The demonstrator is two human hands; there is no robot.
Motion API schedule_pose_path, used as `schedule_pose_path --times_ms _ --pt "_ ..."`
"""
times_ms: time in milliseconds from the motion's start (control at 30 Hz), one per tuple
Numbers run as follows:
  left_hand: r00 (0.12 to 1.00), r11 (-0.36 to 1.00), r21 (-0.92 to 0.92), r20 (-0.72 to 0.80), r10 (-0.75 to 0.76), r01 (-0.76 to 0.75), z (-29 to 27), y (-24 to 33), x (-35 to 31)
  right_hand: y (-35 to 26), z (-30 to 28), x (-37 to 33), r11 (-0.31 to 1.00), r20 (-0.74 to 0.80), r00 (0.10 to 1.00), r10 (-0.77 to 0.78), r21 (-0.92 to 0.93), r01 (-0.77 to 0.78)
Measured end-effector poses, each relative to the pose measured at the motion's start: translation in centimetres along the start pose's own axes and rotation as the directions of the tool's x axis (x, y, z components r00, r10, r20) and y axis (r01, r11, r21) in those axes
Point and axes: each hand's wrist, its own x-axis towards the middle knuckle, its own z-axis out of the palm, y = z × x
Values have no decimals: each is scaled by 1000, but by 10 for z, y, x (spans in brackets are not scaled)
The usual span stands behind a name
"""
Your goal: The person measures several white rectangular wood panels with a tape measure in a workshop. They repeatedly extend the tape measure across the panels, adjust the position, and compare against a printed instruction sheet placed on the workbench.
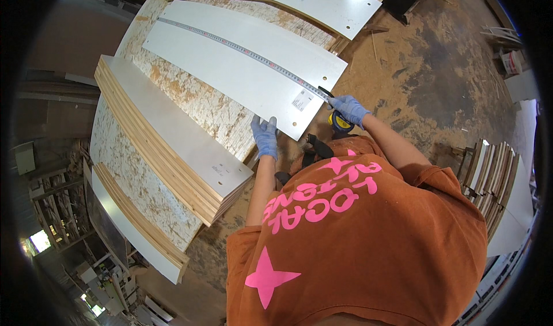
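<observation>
A long white panel (230,61) lies flat in front of me, with a metal tape-measure blade (247,52) stretched along its length. At the panel's near end, my gloved right hand (349,109) is closed around the yellow-and-black tape measure (340,122). A thin black pen-like item (325,91) sticks out by its fingers, over the blade. My gloved left hand (265,137) touches the panel's left edge near the closest corner, its visible fingers apart. Next to the blade's near end is a small white label (302,99). Small round holes mark the panel's near corners.
The panel rests on a worn strandboard surface (219,116). Left of it stand a stack of pale-topped boards (173,130) and a lower stack (135,219). More white panels (305,0) lie beyond. Cut boards (489,176) stand at right, near the sawdust-covered floor (415,78).
</observation>
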Motion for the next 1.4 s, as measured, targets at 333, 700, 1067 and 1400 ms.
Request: schedule_pose_path --times_ms 333,700,1067,1400 --pt "999 998 -49 36 30 -28 4 10 -7 7 1 3 999 4 1000 -24 28 24" --pt "1000 999 -26 17 20 -19 5 15 -10 5 1 4 1000 10 1000 7 26 -7" --pt "1000 999 -30 22 21 -20 6 15 -9 2 0 1 1000 3 1000 13 1 -13" --pt "1000 999 -25 13 25 -24 7 17 -10 11 2 7 1000 -14 1000 -26 13 26"
